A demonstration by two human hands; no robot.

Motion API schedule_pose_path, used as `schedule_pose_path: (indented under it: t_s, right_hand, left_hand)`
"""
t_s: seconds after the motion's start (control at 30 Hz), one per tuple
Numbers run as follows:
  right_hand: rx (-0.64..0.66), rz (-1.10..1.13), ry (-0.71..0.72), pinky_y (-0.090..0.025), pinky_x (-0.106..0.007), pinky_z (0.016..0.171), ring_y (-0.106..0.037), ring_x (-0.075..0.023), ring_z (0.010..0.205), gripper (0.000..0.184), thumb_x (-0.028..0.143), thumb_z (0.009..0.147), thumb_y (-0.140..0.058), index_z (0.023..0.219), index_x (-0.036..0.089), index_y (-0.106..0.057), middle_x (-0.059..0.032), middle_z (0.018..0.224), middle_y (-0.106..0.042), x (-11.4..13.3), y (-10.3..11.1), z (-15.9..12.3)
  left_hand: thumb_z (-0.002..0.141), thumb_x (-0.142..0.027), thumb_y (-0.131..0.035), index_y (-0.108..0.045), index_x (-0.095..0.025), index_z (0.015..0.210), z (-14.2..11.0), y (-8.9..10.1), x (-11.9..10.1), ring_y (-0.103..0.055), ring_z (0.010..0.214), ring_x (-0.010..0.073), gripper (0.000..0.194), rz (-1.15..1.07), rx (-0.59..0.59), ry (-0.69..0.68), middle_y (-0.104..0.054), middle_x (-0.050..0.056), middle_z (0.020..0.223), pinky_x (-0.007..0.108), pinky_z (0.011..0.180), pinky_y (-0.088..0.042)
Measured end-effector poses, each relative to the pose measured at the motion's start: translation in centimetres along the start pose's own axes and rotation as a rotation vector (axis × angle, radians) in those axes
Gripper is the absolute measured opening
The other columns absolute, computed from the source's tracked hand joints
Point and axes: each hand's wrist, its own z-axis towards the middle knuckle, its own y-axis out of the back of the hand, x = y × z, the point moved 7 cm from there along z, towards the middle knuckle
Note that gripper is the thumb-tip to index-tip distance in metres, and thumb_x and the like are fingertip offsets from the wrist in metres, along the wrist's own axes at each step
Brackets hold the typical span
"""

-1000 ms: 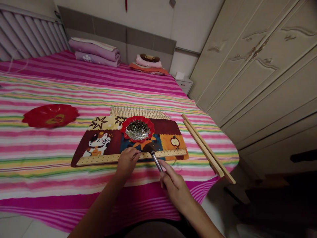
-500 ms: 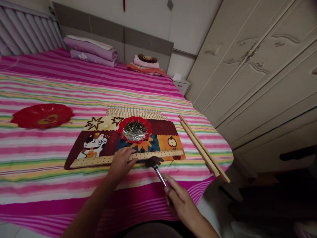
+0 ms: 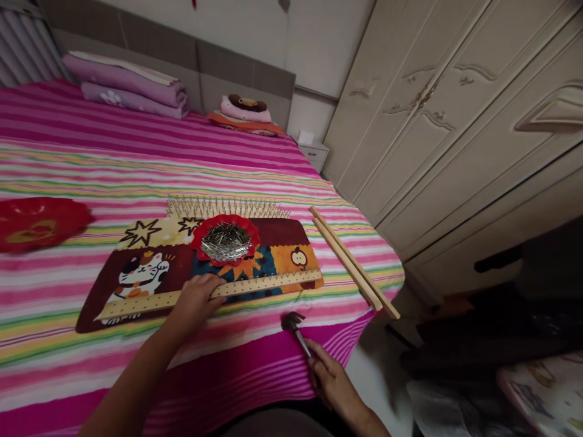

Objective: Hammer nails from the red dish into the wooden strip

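Note:
My left hand (image 3: 197, 303) is closed over a long, narrow wooden strip (image 3: 255, 285) dotted with small dark holes or nail heads. The strip lies across a patterned mat (image 3: 182, 267) with a cat and an apple printed on it. In my right hand (image 3: 330, 376) is a claw hammer (image 3: 293, 321) with a dark head and a shiny shaft, held over the bed's near edge, apart from the strip. Just beyond my left hand, a red scalloped dish (image 3: 195, 240) full of silvery nails (image 3: 228, 241) stands on the mat.
Behind the dish, wooden strips bristle with upright nails (image 3: 228, 206). Two bare wooden bars (image 3: 346, 258) lie at the right. A red plate (image 3: 68, 215) is at the left. Folded bedding (image 3: 132, 88) sits by the headboard; a wardrobe (image 3: 432, 121) stands on the right.
The hammer has come away from the strip, back toward me. My left hand stays on the strip. The whole view has shifted, so most things appear farther left.

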Motion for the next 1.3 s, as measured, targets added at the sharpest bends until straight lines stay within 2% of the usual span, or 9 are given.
schedule_pose_path:
  t_s: [0.23, 0.33, 0.43, 0.5, 0.6, 0.7, 0.97, 1.17, 1.3]
  right_hand:
    - [-0.019, 0.080, -0.160, -0.012, -0.020, 0.033, -0.023, -0.0065, 0.030, 0.068, 0.051, 0.075, -0.048, 0.131, 0.012, -0.042, 0.0117, 0.044, -0.032, -0.9, -0.1, 0.0]
    - [-0.022, 0.088, -0.165, -0.012, -0.018, 0.031, -0.024, -0.0060, 0.030, 0.067, 0.053, 0.074, -0.049, 0.129, 0.014, -0.043, 0.0113, 0.044, -0.035, -1.7, 0.0, 0.3]
    - [-0.015, 0.098, -0.173, -0.014, -0.016, 0.028, -0.024, -0.0057, 0.028, 0.068, 0.052, 0.075, -0.048, 0.132, 0.016, -0.040, 0.0113, 0.043, -0.038, -2.5, 0.2, 0.7]
    - [0.009, 0.111, -0.178, -0.015, -0.016, 0.026, -0.025, -0.0052, 0.027, 0.069, 0.052, 0.076, -0.047, 0.134, 0.016, -0.036, 0.0108, 0.045, -0.042, -2.7, 0.1, 0.9]
    - [0.032, 0.146, -0.184, -0.016, -0.014, 0.025, -0.025, -0.0043, 0.026, 0.068, 0.050, 0.078, -0.045, 0.135, 0.017, -0.034, 0.0103, 0.046, -0.044, -2.7, 0.1, 1.0]
    - [0.015, 0.170, -0.181, -0.015, -0.012, 0.025, -0.024, -0.0033, 0.026, 0.064, 0.049, 0.079, -0.044, 0.134, 0.018, -0.035, 0.0102, 0.046, -0.044, -2.5, 0.2, 1.0]
    - [0.020, 0.215, -0.228, -0.015, -0.012, 0.025, -0.024, -0.0033, 0.025, 0.063, 0.047, 0.078, -0.047, 0.133, 0.017, -0.036, 0.0103, 0.045, -0.045, -2.3, 0.1, 1.0]
    - [0.017, 0.191, -0.223, -0.017, -0.012, 0.025, -0.026, -0.0034, 0.025, 0.061, 0.045, 0.078, -0.047, 0.132, 0.017, -0.037, 0.0095, 0.046, -0.046, -1.7, 0.0, 0.9]
    - [0.017, 0.170, -0.237, -0.018, -0.012, 0.025, -0.029, -0.0037, 0.026, 0.062, 0.045, 0.077, -0.047, 0.131, 0.016, -0.038, 0.0095, 0.046, -0.047, -1.4, 0.0, 0.8]
  left_hand:
    - [0.066, -0.027, -0.062, -0.065, -0.023, 0.095, 0.7, 0.9, -0.7, -0.057, 0.092, 0.0218, 0.029, -0.041, 0.042, 0.012, -0.066, 0.004, 0.098, 0.033, 0.080, -0.041]
    - [0.074, -0.033, -0.054, -0.063, -0.023, 0.097, 1.5, 2.9, -0.7, -0.058, 0.090, 0.0183, 0.027, -0.130, -0.048, -0.001, -0.065, 0.003, 0.096, 0.029, 0.080, -0.044]
    - [0.078, -0.030, -0.047, -0.065, -0.023, 0.089, 3.4, 4.4, -0.4, -0.058, 0.085, 0.0179, 0.022, -0.039, -0.146, 0.031, -0.066, 0.002, 0.088, 0.029, 0.077, -0.043]
    - [0.075, -0.025, -0.050, -0.066, -0.023, 0.083, 5.1, 4.2, -0.4, -0.058, 0.083, 0.0187, 0.018, 0.096, -0.115, 0.049, -0.068, 0.003, 0.087, 0.029, 0.075, -0.042]
    - [0.072, -0.022, -0.053, -0.067, -0.024, 0.075, 7.3, 3.2, -0.6, -0.058, 0.080, 0.0191, 0.014, 0.298, 0.007, 0.086, -0.069, 0.004, 0.083, 0.029, 0.069, -0.039]
    - [0.071, -0.022, -0.054, -0.066, -0.022, 0.070, 8.2, 2.8, -1.0, -0.060, 0.076, 0.0199, 0.013, 0.402, 0.087, 0.130, -0.069, 0.007, 0.080, 0.029, 0.064, -0.035]
    - [0.070, -0.020, -0.053, -0.064, -0.021, 0.072, 6.8, 3.3, -0.4, -0.060, 0.084, 0.0235, 0.011, 0.370, 0.148, 0.191, -0.068, 0.007, 0.084, 0.032, 0.069, -0.032]
    - [0.077, -0.022, -0.046, -0.061, -0.021, 0.070, 5.9, 3.4, 0.1, -0.059, 0.081, 0.0212, 0.017, 0.415, 0.125, 0.124, -0.066, 0.006, 0.082, 0.031, 0.067, -0.032]
    - [0.076, -0.022, -0.046, -0.059, -0.019, 0.070, 5.6, 4.3, 0.4, -0.057, 0.078, 0.0201, 0.014, 0.268, 0.089, 0.133, -0.063, 0.007, 0.079, 0.029, 0.067, -0.035]
